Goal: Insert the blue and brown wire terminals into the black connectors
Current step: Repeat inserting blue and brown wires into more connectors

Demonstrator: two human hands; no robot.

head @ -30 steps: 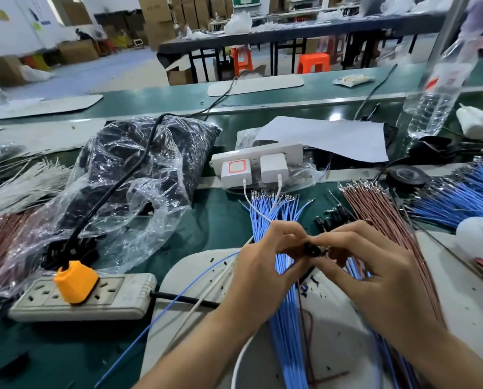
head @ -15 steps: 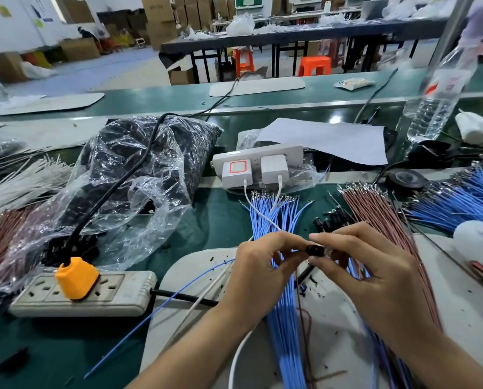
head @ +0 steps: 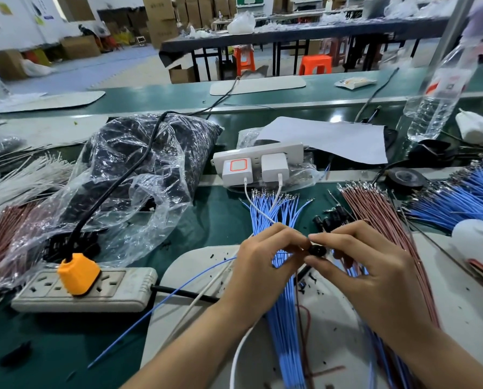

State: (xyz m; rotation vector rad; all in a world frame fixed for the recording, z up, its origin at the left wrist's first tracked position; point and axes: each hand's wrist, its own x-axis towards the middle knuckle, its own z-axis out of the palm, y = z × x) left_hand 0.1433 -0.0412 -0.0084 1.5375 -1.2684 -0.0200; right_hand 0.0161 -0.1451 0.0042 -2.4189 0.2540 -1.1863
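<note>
Both hands pinching.
Your left hand (head: 262, 265) grips a thin blue wire (head: 164, 301), right hand (head: 375, 270) the rounded black connector (head: 317, 250).

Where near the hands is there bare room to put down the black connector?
Bare green surface between the plastic bag and the blue wire bundle; also on the near side of the power strip. Crowded between the blue bundle and the brown wires, where loose black connectors lie.

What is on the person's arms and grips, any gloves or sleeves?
Nothing worn shows. The left grip and right grip are bare: no gloves, rings or tape. The left forearm and right forearm are bare down to the picture's edge, with no sleeve, watch or wristband in view.
</note>
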